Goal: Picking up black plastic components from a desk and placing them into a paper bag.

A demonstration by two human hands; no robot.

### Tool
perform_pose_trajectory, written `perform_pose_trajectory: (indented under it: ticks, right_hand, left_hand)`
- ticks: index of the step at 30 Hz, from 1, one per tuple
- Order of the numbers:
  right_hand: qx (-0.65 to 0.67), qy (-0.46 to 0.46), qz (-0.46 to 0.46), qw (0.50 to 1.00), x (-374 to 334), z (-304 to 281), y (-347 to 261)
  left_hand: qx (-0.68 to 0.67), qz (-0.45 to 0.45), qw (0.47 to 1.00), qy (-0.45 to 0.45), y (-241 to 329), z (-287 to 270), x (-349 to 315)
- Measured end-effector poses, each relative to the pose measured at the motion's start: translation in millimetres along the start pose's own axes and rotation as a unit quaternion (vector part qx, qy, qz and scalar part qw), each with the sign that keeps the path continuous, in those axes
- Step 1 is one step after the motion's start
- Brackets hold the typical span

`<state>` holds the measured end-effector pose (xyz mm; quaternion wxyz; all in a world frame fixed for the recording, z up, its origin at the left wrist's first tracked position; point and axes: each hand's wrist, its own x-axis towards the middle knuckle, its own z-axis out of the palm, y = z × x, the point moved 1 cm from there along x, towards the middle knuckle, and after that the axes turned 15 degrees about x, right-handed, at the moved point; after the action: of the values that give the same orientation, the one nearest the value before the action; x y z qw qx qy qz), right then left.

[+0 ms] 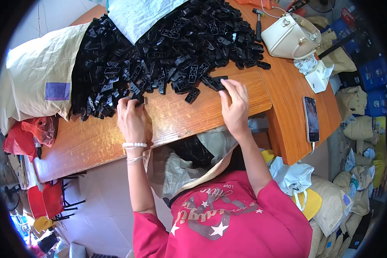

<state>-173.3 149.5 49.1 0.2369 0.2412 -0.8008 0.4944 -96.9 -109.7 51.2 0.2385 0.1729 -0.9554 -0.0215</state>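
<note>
A large heap of small black plastic parts spreads over the wooden table. My left hand is at the heap's near edge, its fingers curled down on a black plastic part that shows only in part. To the right, my right hand pinches the end of another black plastic part between thumb and fingers. One loose black part lies on the wood between the hands. Below the table edge, an open sack with a pale lining sits at my lap, dark inside.
A beige sack lies at the left with its mouth against the heap; a white sheet covers some parts. At right are a hammer, a cream handbag, tissues and a plugged-in phone. Full sacks crowd the floor.
</note>
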Motion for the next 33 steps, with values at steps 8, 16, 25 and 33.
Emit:
perform_pose_trajectory:
  ticks: [8,16,25,33]
  right_hand:
    - [-0.021,-0.091,-0.019,0.995,13,6,7]
    - [-0.134,-0.061,-0.036,0.988,-3,-4,12]
    - [-0.148,-0.072,0.029,0.986,-10,1,0]
    - [0.018,0.014,0.017,1.0,-25,-18,4]
  left_hand:
    - [-0.206,0.019,0.978,0.001,32,-14,-31]
    - [-0.381,-0.043,0.916,-0.12,75,-18,-56]
    - [-0.438,-0.083,0.876,-0.182,79,-11,-66]
    - [-0.403,-0.045,0.885,-0.23,81,-19,-65]
